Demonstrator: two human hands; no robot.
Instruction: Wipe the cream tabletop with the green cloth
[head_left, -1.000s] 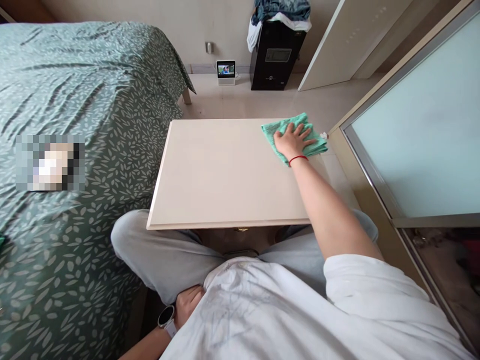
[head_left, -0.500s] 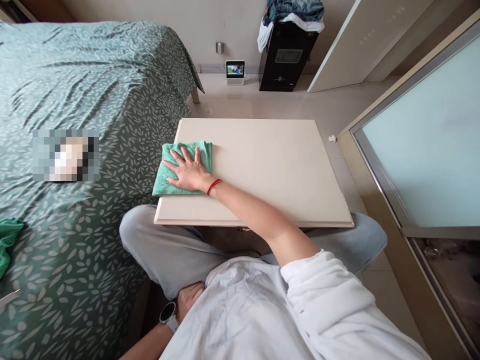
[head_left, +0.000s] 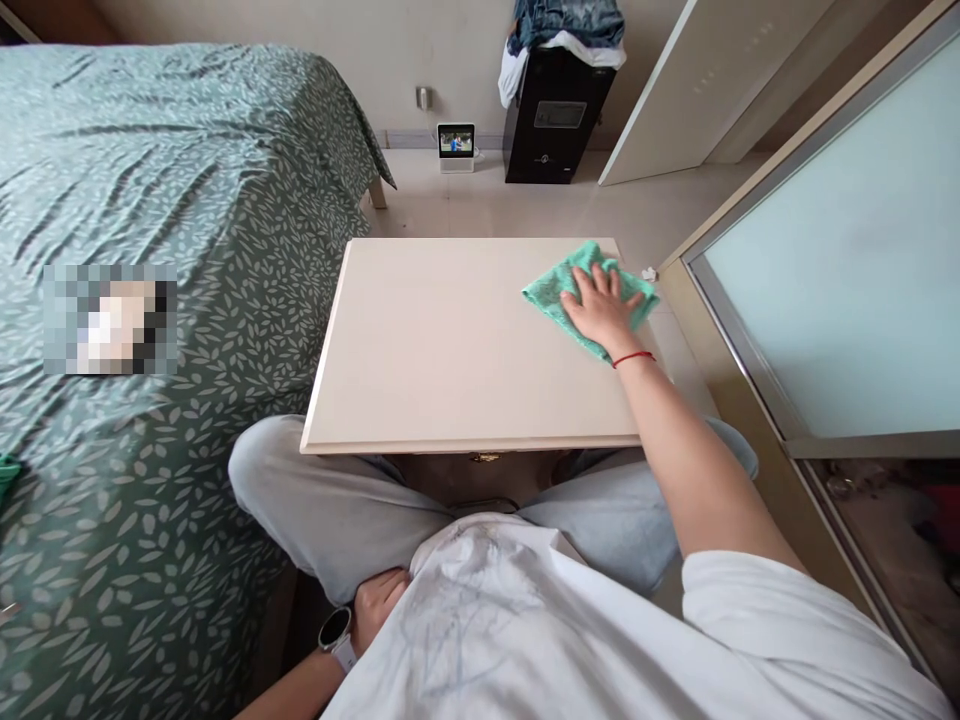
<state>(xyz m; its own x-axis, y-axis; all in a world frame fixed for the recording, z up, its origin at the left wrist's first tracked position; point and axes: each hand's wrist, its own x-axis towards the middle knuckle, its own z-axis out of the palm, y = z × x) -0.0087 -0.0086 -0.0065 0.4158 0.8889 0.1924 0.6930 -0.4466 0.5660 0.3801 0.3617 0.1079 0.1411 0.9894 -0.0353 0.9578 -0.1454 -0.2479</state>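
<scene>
My right hand (head_left: 598, 305) lies flat with fingers spread on a green cloth (head_left: 559, 293), pressing it against the tabletop. The cloth is turned cornerwise, and its right side reaches past the table's far right edge. Beneath it is a small cream table (head_left: 450, 345) with a flat top, standing between my knees. A red string circles my right wrist. Low in my lap, my left hand (head_left: 376, 605) rests with fingers curled in, partly covered by my white shirt; nothing shows in it. A round-faced watch (head_left: 335, 628) is on that wrist.
A bed (head_left: 187, 470) with a green leaf-patterned cover runs along the left, bearing a blurred-out item. At the back are a small lit screen (head_left: 456, 145) and a black cabinet (head_left: 551, 120) topped with clothes. A frosted sliding door (head_left: 832, 290) stands on the right.
My right hand has swept the green cloth from the table's left side to its far right corner, and the cloth has turned. My left hand has stayed in my lap.
</scene>
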